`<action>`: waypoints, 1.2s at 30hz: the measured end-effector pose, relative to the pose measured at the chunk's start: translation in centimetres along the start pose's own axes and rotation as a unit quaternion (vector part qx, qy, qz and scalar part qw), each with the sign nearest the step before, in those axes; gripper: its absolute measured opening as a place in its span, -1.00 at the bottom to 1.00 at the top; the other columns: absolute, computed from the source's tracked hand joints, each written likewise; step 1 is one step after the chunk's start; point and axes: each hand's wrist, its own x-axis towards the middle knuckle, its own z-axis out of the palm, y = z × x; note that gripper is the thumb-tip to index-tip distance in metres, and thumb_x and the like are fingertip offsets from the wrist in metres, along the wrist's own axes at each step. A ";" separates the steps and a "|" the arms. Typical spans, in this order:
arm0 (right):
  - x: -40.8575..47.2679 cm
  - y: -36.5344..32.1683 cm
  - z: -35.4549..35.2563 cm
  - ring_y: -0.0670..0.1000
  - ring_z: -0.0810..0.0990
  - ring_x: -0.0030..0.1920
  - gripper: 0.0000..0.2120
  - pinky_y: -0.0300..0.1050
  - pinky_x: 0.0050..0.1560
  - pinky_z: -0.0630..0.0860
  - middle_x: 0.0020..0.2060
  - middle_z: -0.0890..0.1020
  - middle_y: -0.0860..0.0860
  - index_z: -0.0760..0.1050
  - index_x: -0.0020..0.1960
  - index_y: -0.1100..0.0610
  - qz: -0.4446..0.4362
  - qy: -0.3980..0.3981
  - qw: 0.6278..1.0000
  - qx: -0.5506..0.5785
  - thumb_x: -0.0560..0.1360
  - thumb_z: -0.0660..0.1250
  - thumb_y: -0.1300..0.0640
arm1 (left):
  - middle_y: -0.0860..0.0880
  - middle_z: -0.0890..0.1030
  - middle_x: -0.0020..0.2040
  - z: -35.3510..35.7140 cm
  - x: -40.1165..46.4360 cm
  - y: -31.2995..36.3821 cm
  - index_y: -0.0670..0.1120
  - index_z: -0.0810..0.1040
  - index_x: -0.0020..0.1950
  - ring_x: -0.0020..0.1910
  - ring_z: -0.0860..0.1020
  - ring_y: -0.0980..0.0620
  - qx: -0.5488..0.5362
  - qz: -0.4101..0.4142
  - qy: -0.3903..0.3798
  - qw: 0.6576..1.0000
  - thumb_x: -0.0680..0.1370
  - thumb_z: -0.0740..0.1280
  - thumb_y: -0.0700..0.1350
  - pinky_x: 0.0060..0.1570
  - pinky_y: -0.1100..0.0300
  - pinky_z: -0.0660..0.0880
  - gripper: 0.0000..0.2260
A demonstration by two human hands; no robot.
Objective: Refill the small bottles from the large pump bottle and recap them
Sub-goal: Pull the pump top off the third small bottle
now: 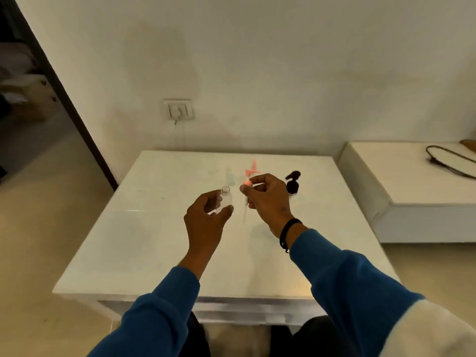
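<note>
My left hand (207,217) holds a small clear bottle (224,198) above the white table (144,240); its threaded neck is uncapped and points up. My right hand (268,199) pinches a pink pump cap (247,182) whose thin dip tube (244,213) hangs down, just right of the bottle's mouth. Behind the hands another pink pump top (253,170) shows, its bottle hidden or too faint to tell. A second clear small bottle (228,176) stands faintly further back. A black pump head (292,181) stands to the right of my right hand.
A white low platform (401,181) with a dark cable (448,161) lies to the right. A wall socket (179,109) sits on the wall behind the table. A dark doorway opens at the left.
</note>
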 end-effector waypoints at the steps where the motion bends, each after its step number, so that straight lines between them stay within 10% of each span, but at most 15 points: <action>1: 0.4 1.3 0.5 0.06 0.71 -0.20 -0.80 0.12 -0.05 0.69 -0.21 0.71 0.06 0.58 -0.02 0.02 0.012 -0.003 1.000 -0.010 0.44 0.55 0.06 | 0.10 0.68 -0.01 0.3 0.1 -1.3 -0.03 0.64 0.15 0.01 0.65 0.09 0.001 -0.018 0.005 1.000 0.42 0.57 -0.26 -0.03 0.40 0.56 -0.65; 9: 3.4 10.3 5.0 0.03 0.70 -0.18 -0.79 0.08 0.01 0.67 -0.20 0.70 0.00 0.56 -0.05 0.01 0.099 -0.015 0.992 -0.073 0.42 0.56 0.02 | 0.06 0.69 0.00 1.6 2.2 -9.1 -0.02 0.66 0.15 0.01 0.66 0.10 0.022 -0.116 0.042 0.992 0.40 0.56 -0.26 0.08 0.19 0.61 -0.64; 18: 7.7 14.2 9.5 0.04 0.62 0.06 -0.73 -0.08 0.13 0.56 0.07 0.66 -0.01 0.55 0.04 0.03 0.098 -0.017 0.976 -0.196 0.46 0.48 -0.09 | 0.15 0.67 -0.13 2.5 6.8 -11.8 -0.01 0.67 0.02 -0.17 0.62 0.22 0.075 -0.139 0.033 0.987 0.35 0.56 -0.22 -0.22 0.49 0.49 -0.71; 36: 8.1 13.6 11.2 -0.01 0.50 -0.03 -0.70 -0.13 0.03 0.52 -0.08 0.48 -0.09 0.52 0.14 0.09 0.071 -0.019 0.959 -0.273 0.54 0.42 -0.07 | 0.05 0.70 -0.06 2.9 7.4 -11.6 -0.08 0.69 0.09 -0.12 0.63 0.11 0.055 -0.152 0.065 0.985 0.38 0.54 -0.21 -0.11 0.34 0.59 -0.71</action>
